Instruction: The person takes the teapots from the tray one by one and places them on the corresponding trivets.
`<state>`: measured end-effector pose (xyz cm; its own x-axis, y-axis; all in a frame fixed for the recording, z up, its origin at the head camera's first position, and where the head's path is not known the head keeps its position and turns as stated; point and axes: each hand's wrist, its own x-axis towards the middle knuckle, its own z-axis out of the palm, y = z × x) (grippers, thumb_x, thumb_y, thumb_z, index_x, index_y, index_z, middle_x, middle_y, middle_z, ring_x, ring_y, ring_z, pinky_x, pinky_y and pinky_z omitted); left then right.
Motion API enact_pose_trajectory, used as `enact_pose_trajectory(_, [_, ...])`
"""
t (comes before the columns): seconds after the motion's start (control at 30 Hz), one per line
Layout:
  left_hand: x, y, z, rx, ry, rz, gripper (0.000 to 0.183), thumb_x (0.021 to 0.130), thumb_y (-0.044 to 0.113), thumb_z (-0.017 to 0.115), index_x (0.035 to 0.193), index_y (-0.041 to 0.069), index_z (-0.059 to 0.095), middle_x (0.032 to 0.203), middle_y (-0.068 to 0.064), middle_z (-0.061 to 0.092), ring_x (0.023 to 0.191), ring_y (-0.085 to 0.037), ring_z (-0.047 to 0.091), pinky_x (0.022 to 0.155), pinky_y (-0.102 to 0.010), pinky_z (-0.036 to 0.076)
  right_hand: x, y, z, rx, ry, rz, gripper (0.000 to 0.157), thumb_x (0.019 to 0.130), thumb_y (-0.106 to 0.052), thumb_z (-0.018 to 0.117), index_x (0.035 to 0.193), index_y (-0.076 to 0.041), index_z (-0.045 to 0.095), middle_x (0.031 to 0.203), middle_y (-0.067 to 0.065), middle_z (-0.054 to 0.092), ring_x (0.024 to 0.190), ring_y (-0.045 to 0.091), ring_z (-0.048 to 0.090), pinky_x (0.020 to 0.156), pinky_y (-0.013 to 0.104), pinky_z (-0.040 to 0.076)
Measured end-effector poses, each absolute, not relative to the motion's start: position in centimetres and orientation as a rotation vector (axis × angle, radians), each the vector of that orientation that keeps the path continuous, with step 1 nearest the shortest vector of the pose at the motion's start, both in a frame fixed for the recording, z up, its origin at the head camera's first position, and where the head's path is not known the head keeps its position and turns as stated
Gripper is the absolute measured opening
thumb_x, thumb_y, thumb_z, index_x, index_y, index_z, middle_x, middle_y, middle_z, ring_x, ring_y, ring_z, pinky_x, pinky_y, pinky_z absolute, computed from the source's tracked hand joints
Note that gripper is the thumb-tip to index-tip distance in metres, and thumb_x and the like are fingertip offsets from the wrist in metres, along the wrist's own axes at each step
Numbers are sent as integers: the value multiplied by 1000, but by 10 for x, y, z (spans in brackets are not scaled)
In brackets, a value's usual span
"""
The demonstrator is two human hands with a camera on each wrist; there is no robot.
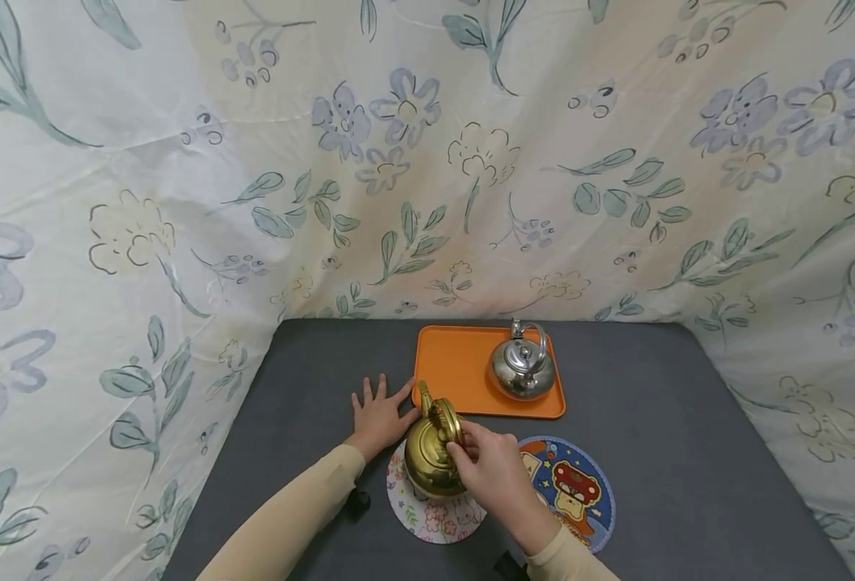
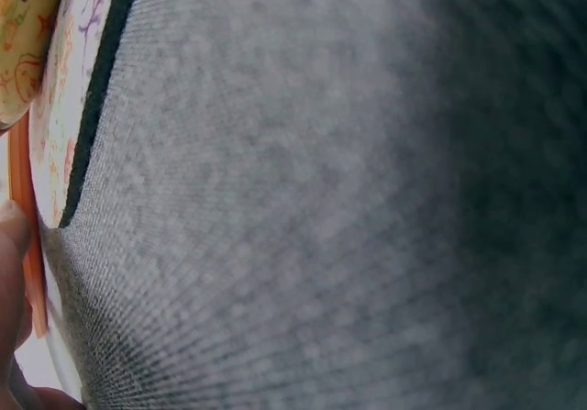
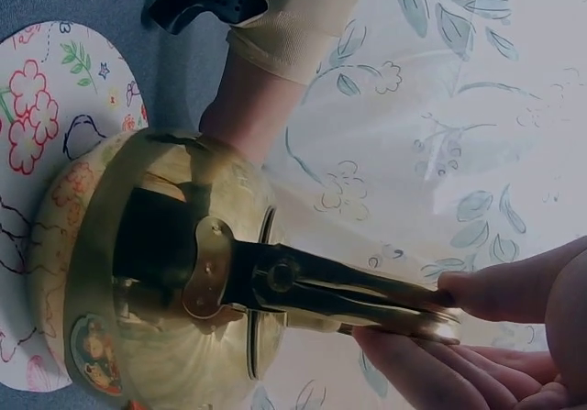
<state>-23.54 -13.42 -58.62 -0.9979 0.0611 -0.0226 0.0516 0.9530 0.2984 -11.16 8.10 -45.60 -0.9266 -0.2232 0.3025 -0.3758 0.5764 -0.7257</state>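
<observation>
A shiny gold kettle (image 1: pixel 433 464) is over the round floral mat (image 1: pixel 442 524), its spout pointing away toward the orange tray (image 1: pixel 452 367). My right hand (image 1: pixel 496 472) holds the kettle's raised handle (image 3: pixel 367 300) between thumb and fingers. The mat's pattern is mirrored in the kettle's lower side in the right wrist view. With fingers spread, my left hand (image 1: pixel 380 415) lies at the tray's near left corner, its fingertips right at the rim. On the tray's right half sits a silver kettle (image 1: pixel 522 367), its handle upright.
A round blue mat (image 1: pixel 594 492) with cartoon figures lies to the right, partly behind my right forearm. All this is on a dark grey tabletop (image 1: pixel 674 436). Floral cloth (image 1: pixel 413 186) hangs round the back and sides.
</observation>
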Motion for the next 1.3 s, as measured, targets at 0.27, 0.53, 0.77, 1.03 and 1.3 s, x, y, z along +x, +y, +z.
enact_pose_trajectory(0.27, [-235, -133, -586, 77, 3082, 440, 69, 93, 72, 49, 156, 45, 35, 164, -21, 26, 151, -52, 14, 115, -74, 15, -114, 86, -453, 484, -2660, 1290, 37, 95, -18, 73, 125, 3, 69, 103, 14, 77, 86, 20, 77, 70, 24, 60])
enact_pose_trajectory(0.53, [-234, -133, -584, 83, 3075, 451, 69, 94, 72, 48, 156, 46, 35, 165, -21, 25, 151, -52, 13, 115, -74, 15, -131, 102, -444, 474, -2583, 1134, 40, 94, -21, 75, 125, 4, 69, 109, 19, 75, 88, 26, 77, 71, 35, 62])
enact_pose_trajectory(0.77, [-232, -133, -583, 81, 3071, 446, 68, 94, 71, 49, 156, 46, 34, 165, -20, 25, 152, -52, 13, 115, -73, 15, -154, 117, -433, 442, -2522, 980, 42, 92, -21, 77, 126, 3, 69, 109, 21, 75, 82, 27, 76, 68, 38, 61])
enact_pose_trajectory(1.03, [-234, -133, -583, 78, 3063, 435, 68, 94, 71, 48, 156, 46, 34, 165, -20, 25, 152, -51, 13, 116, -73, 15, -176, 129, -426, 409, -2540, 951, 42, 95, -24, 74, 127, 2, 69, 105, 22, 75, 81, 32, 74, 66, 44, 60])
enact_pose_trajectory(1.3, [-234, -133, -580, 80, 3058, 446, 68, 95, 70, 49, 156, 46, 34, 165, -21, 24, 152, -52, 13, 116, -73, 14, -200, 141, -425, 343, -2560, 893, 43, 95, -25, 73, 125, 5, 68, 108, 27, 73, 65, 36, 71, 58, 47, 57])
